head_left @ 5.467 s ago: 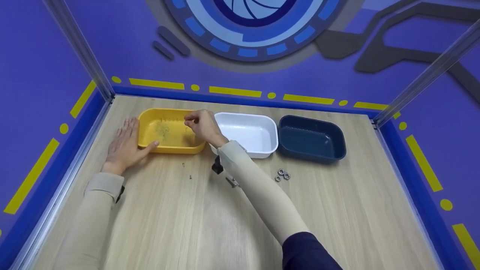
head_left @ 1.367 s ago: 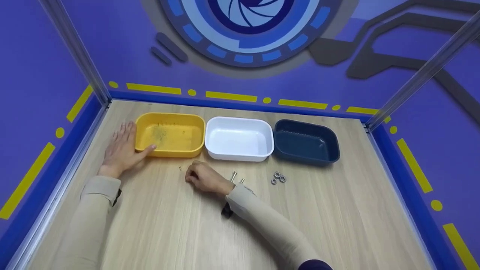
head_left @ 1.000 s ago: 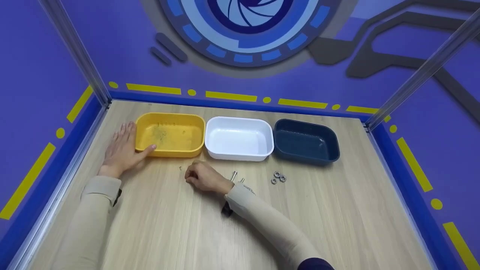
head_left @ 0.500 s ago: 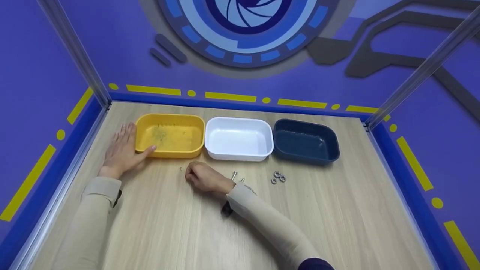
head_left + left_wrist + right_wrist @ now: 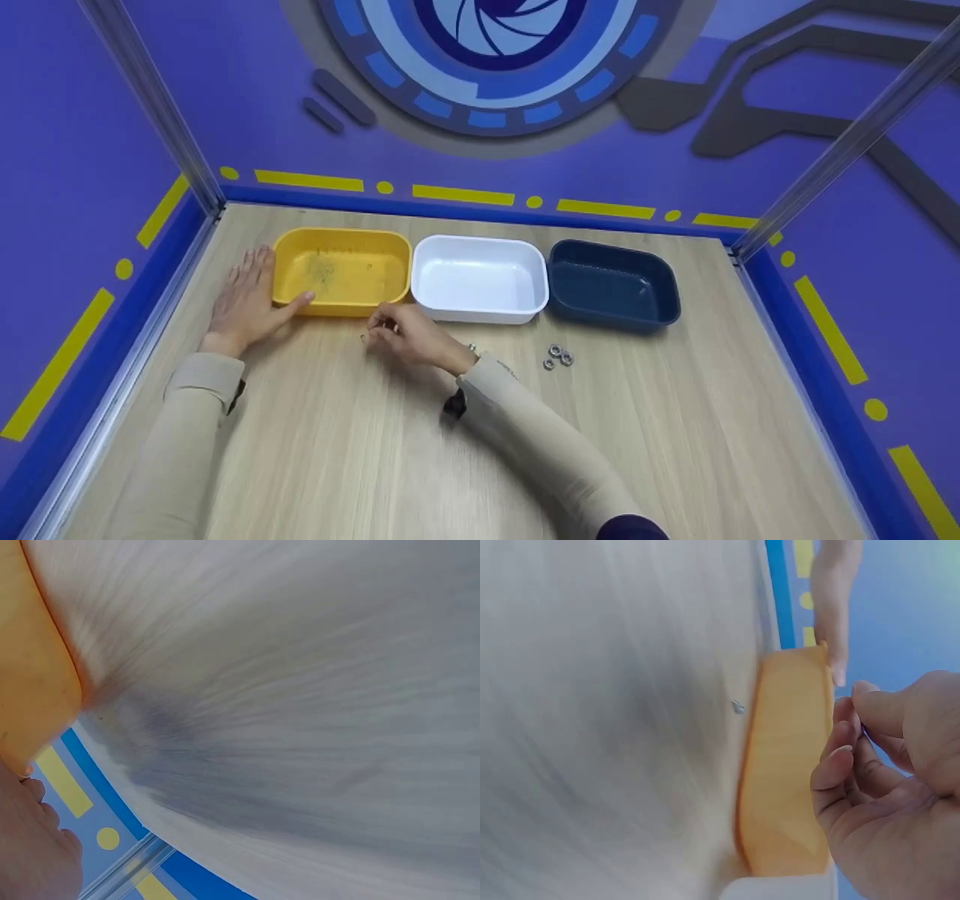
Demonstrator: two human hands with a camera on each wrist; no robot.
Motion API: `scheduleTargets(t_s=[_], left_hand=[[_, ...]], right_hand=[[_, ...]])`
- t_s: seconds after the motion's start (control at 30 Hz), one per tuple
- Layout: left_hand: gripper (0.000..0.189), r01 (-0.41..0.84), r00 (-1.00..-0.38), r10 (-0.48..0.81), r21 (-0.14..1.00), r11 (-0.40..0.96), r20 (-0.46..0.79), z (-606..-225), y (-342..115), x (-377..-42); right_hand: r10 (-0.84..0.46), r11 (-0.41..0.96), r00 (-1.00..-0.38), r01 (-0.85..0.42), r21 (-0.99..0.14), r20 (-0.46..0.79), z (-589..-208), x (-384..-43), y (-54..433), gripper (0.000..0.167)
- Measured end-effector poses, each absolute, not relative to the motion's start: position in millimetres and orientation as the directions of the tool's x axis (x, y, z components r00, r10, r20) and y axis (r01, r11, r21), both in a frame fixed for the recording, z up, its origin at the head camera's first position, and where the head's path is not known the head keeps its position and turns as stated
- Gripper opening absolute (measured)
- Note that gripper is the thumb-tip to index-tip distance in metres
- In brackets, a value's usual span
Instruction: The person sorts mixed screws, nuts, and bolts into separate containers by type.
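Observation:
My left hand (image 5: pixel 246 304) lies open against the left end of the yellow tray (image 5: pixel 345 308), its thumb over the front rim. Just in front of that tray, my right hand (image 5: pixel 416 337) is raised off the table with thumb and index finger pinched together. In the right wrist view the right hand's fingertips (image 5: pixel 865 688) meet, the other fingers are curled, and the small screw between them is mostly hidden. Another small screw (image 5: pixel 737 706) lies on the table near the yellow tray. Tiny dark pieces and smudges (image 5: pixel 322 270) show on the yellow tray's floor.
A white tray (image 5: pixel 480 315) and a dark blue tray (image 5: pixel 615 322) stand in a row right of the yellow one. Several nuts (image 5: pixel 556 350) lie before them. A metal bolt (image 5: pixel 472 347) is partly hidden by the right wrist. Purple walls enclose the table (image 5: pixel 337 450).
The right hand moved from the yellow tray to a small screw on the table, stayed there, then rose slightly toward the tray with it. The left hand has stayed in place.

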State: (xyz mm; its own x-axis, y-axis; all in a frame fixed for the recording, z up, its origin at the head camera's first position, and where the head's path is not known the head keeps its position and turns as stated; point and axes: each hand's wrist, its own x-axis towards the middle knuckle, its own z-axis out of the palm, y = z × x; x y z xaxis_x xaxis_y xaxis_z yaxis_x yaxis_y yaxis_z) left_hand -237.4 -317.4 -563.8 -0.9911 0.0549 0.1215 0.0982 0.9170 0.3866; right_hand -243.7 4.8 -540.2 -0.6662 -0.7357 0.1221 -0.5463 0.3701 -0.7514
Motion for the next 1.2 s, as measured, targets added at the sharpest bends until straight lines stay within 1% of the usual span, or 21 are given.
scheduleTargets(t_s=[0.17,0.5,0.63,0.8,0.97,1.2], left_hand=[[0.116,0.09,-0.992,0.051,0.378,0.921,0.113,-562,-316,-236],[0.116,0.093,-0.993,0.056,0.383,0.919,0.107,-562,-317,-236],[0.115,0.093,-0.992,0.053,0.383,0.919,0.113,-563,-316,-237],[0.115,0.083,-0.992,0.041,0.379,0.921,0.118,-562,-315,-237],[0.115,0.084,-0.991,0.037,0.387,0.918,0.128,-563,-315,-235],[0.114,0.094,-0.99,0.046,0.382,0.92,0.133,-564,-316,-236]], right_hand=[[-0.717,0.335,-0.68,-0.532,-0.778,0.156,-530,-256,2,0.009],[-0.626,0.336,-0.758,-0.475,-0.813,0.184,-517,-277,-9,0.008],[-0.588,0.344,-0.792,-0.428,-0.836,0.164,-513,-284,-13,0.005],[-0.542,0.343,-0.831,-0.355,-0.87,0.125,-508,-291,-21,0.006],[-0.512,0.358,-0.85,-0.341,-0.869,0.123,-507,-300,-30,0.005],[-0.468,0.417,-0.88,-0.303,-0.857,0.083,-505,-314,-38,0.005]])
